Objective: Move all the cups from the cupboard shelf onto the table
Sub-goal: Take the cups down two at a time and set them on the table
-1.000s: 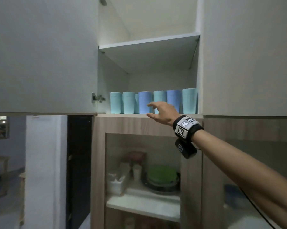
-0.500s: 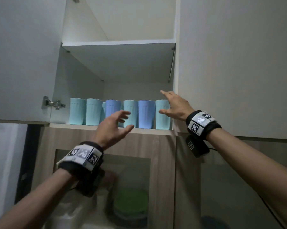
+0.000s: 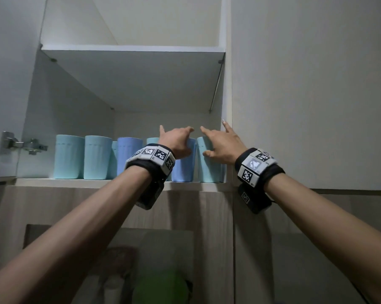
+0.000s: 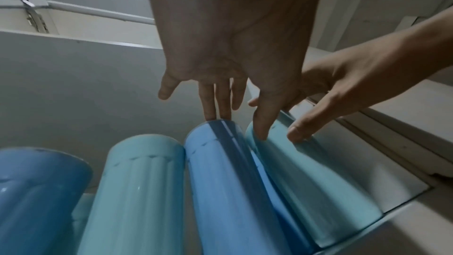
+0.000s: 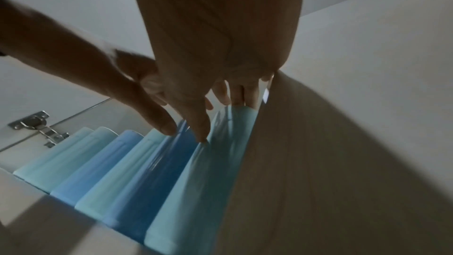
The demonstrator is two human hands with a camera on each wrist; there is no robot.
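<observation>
Several teal and blue cups stand upright in a row on the cupboard shelf (image 3: pixel 75 182). My left hand (image 3: pixel 184 141) reaches over the second cup from the right, a blue cup (image 3: pixel 184 170). Its straight fingers (image 4: pixel 217 104) touch the rim of this blue cup (image 4: pixel 228 172) and the thumb lies along its side. My right hand (image 3: pixel 215 142) is at the rightmost teal cup (image 3: pixel 206 170), fingers (image 5: pixel 241 94) straight at that teal cup's (image 5: pixel 203 191) rim, thumb against its front. Neither hand has curled round a cup.
The cupboard's right side wall (image 3: pixel 226 106) stands tight against the rightmost cup. An upper shelf (image 3: pixel 132 49) hangs above. The open door's hinge (image 3: pixel 20 143) is at the left. Below is a glass-fronted cabinet with a green dish (image 3: pixel 161 288).
Both hands have gone forward and up to the two rightmost cups. The left hand moved right from the middle cups to the blue one. The view has come closer.
</observation>
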